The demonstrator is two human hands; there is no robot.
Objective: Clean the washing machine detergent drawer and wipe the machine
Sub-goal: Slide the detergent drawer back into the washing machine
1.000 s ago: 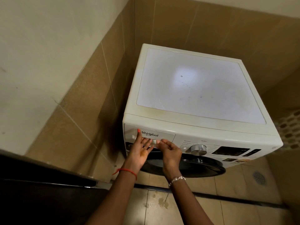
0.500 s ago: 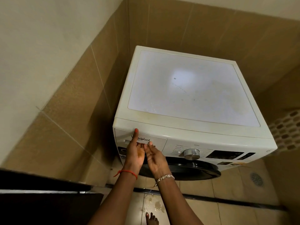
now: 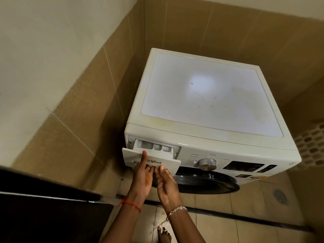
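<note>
A white front-loading washing machine (image 3: 210, 95) stands in a tiled corner. Its detergent drawer (image 3: 133, 156) at the upper left of the front is pulled partly out, showing several pale compartments (image 3: 157, 147). My left hand (image 3: 142, 179) grips the drawer's front panel, thumb on the face and fingers hooked under the lower edge. Beside it, my right hand (image 3: 166, 185) lies palm up with its fingers tucked under the same edge and its thumb at the panel's bottom.
A silver dial (image 3: 207, 163) and dark display (image 3: 243, 166) sit right of the drawer, above the dark round door (image 3: 201, 183). Tiled walls close in left and behind. A dark counter (image 3: 43, 216) lies lower left. A floor drain (image 3: 280, 196) and my foot (image 3: 164, 234) show below.
The drawer, flush with the machine before, has slid partly out toward me. Both hands kept hold of its front and drew back with it.
</note>
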